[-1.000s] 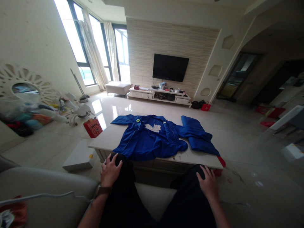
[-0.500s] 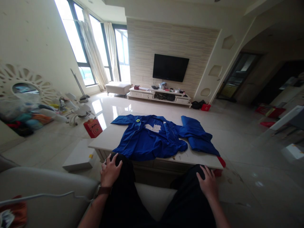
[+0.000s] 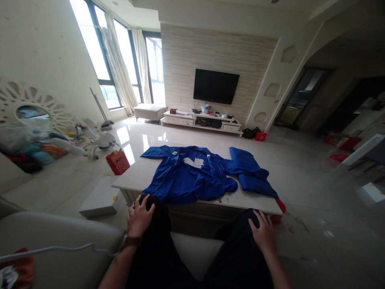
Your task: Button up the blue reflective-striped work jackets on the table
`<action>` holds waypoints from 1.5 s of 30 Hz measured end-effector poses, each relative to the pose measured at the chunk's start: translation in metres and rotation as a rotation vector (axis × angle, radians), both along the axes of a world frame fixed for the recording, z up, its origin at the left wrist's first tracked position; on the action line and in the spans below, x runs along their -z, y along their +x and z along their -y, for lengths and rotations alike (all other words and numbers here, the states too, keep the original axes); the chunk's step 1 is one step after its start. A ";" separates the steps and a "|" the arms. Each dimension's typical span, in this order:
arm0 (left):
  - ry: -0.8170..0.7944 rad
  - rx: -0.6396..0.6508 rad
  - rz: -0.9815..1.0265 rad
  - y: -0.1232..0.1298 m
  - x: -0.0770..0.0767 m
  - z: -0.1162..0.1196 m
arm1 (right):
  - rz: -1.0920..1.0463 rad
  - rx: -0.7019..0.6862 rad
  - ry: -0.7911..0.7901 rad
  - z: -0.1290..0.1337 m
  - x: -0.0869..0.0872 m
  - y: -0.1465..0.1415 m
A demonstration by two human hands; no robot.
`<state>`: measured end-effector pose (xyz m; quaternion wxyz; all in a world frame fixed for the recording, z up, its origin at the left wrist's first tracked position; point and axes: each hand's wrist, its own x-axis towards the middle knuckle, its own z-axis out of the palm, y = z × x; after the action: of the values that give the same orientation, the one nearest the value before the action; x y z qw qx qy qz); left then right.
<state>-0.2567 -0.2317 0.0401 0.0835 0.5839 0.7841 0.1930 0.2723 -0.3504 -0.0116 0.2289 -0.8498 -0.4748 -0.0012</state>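
My left hand [image 3: 140, 216] rests on my left knee with its fingers spread, holding nothing. On the right knee lies my right hand [image 3: 262, 230], also open and bare of any object. A blue jacket [image 3: 180, 180] is spread out on the low white table [image 3: 132, 176] in front of my knees, its front opened and a patch of white pieces [image 3: 194, 162] showing in the middle. Beside it, at the table's right end, sits a folded blue garment [image 3: 251, 170]. Both hands are apart from the cloth.
A white box [image 3: 99, 196] and a red patterned bag [image 3: 117, 162] stand left of the table. The grey sofa [image 3: 60, 237] is under and beside me, with a white cable [image 3: 60, 249] across it. A TV cabinet [image 3: 180, 119] stands along the far wall.
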 end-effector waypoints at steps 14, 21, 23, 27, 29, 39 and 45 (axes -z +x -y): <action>-0.009 -0.003 0.008 0.000 -0.002 0.000 | 0.002 0.012 -0.028 0.001 -0.003 -0.002; -0.004 -0.012 0.015 0.000 -0.002 0.000 | 0.001 0.011 -0.031 0.001 -0.002 -0.001; -0.006 -0.009 0.012 0.000 -0.002 0.000 | 0.002 0.010 -0.028 0.001 -0.001 -0.001; -0.003 -0.005 -0.005 0.001 0.000 0.000 | 0.005 0.002 -0.010 0.000 0.003 0.001; 0.005 -0.002 -0.017 0.000 0.002 0.000 | 0.010 -0.002 0.004 0.000 0.004 0.002; 0.023 -0.020 -0.239 0.020 0.002 0.005 | 0.011 0.006 -0.022 0.003 -0.004 -0.004; -0.044 0.386 -0.188 0.105 0.034 -0.013 | 0.010 0.009 -0.009 0.001 -0.006 -0.005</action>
<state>-0.1512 -0.2190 0.0057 0.0584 0.7367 0.6661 0.1009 0.2676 -0.3512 -0.0061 0.2225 -0.8530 -0.4722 -0.0044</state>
